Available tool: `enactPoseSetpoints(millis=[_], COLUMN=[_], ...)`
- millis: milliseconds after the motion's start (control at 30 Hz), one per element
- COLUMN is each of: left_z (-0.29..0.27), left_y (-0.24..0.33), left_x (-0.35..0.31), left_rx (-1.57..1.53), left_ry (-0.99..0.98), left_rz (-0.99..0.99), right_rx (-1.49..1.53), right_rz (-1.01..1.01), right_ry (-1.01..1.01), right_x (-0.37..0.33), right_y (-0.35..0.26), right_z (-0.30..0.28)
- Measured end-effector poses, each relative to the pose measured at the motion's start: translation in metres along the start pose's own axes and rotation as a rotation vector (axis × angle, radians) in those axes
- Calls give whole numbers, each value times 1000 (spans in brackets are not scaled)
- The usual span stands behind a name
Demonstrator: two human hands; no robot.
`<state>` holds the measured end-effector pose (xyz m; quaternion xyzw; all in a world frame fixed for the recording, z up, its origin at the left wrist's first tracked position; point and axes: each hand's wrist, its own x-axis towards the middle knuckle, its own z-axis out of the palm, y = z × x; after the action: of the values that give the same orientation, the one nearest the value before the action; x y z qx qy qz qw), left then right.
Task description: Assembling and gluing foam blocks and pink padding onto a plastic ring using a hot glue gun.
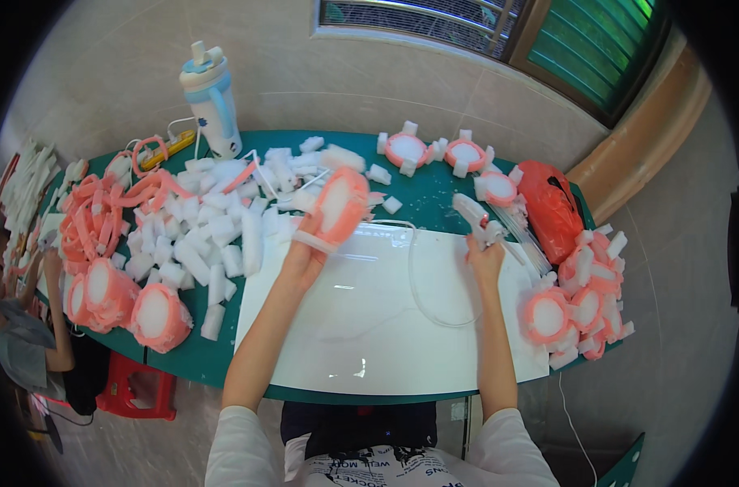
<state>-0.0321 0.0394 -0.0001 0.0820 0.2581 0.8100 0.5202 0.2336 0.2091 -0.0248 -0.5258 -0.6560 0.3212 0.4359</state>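
Held up over the white board (345, 316) is a round foam piece (334, 203) with a pink rim and a white middle, my left hand (306, 256) closed around its lower edge. A white foam strip (314, 241) lies across that edge at my fingers. On the right, my right hand (486, 258) grips a pale glue gun (472, 213), its nose tilted up and to the left. The glue gun's white cable (414, 284) loops over the board. Between the two hands there is a wide gap.
White foam blocks (193, 235) are heaped left of the board, beside pink foam strips (94, 215) and stacked pink discs (154, 316). Discs with white blocks (548, 316) pile up at right, near a red bag (548, 199). A bottle (215, 105) stands behind; another person (41, 325) sits at far left.
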Motion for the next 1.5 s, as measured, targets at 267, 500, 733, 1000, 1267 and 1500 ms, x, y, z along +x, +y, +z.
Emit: enactPoseSetpoints(millis=[267,500,733,1000,1267,1500], left_z=[4,2,0,-3,-2,-6], left_y=[-5,-3,-6,-5,-6,-8], left_x=[-5,-1,0,3,3,3], left_rx=[133,134,89,38,53,233], left_ry=[-63,-115,-112,-107,-111,-31], left_rz=[-66,-38,-60,-35,-44,-1], right_rx=[-246,-400,-367,-404,-272,-394], right_rz=[-232,-302,-194,-106,-108,-171], right_ry=[138,108,91,-1,-11,72], right_x=[8,5,3,10,17,-5], right_y=[17,21,12,23,41,49], right_z=[-14,-14,-22,-26,-33,-53])
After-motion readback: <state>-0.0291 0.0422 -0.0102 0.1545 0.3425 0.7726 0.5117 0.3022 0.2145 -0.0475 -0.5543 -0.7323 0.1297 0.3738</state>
